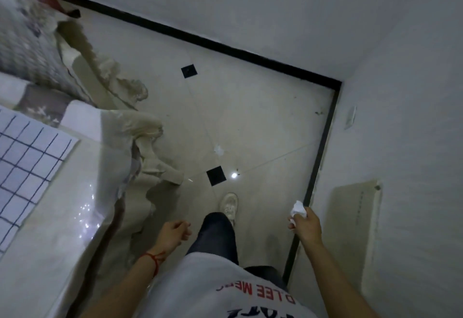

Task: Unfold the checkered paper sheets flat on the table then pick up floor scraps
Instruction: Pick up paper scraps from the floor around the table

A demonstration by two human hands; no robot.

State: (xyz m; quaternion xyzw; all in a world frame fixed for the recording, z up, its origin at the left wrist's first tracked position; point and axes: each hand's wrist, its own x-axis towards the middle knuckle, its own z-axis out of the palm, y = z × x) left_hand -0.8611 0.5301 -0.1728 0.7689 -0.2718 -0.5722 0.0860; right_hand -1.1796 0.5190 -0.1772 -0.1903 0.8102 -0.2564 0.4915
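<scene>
Pale floor tiles (263, 127) hold one white scrap (218, 150); our right hand (307, 225) grips crumpled paper (298, 209), our left hand (172, 234) hangs loose (nothing held).

The person is wearing a white T-shirt (200, 290) with short sleeves, so both arms are showing bare. Red letters and some dark blue letters are printed across the front of the shirt. A thin red string bracelet (154, 260) is sitting around the left wrist. The person is wearing dark trousers (220, 237), and one white shoe (229, 205) is showing at the end of the leg.
</scene>
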